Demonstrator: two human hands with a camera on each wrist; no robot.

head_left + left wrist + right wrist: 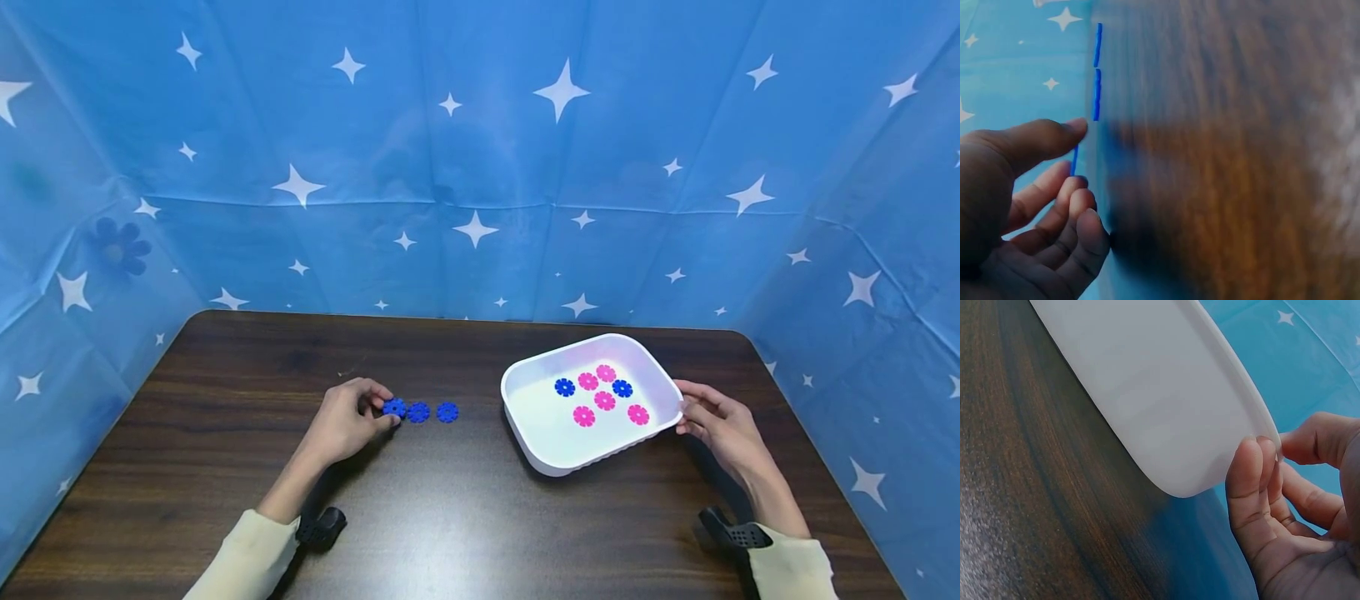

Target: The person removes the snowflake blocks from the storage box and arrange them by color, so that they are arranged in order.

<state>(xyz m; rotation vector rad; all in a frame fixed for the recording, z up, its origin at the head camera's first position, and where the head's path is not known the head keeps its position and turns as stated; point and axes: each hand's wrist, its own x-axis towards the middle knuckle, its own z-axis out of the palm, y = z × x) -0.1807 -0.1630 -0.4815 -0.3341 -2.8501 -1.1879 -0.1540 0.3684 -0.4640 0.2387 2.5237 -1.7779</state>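
My left hand (347, 419) pinches a blue flower-shaped disc (394, 407) between thumb and fingertips, close over the table; the left wrist view shows this disc (1074, 160) edge-on. Just right of it, a second blue disc (418, 412) and a third blue disc (447, 412) lie in a row. My right hand (723, 425) grips the right end of a white plastic tray (525, 417) at its rim, the thumb (1313, 442) on one side and fingers on the other. In the tray lie several pink discs (604, 401) and two blue discs (622, 388).
The dark wood-grain table (450, 533) ends at a blue curtain (480, 150) with white stars, which also runs along both sides. A black wrist camera (321, 529) is strapped to the left wrist, and another wrist camera (731, 531) to the right.
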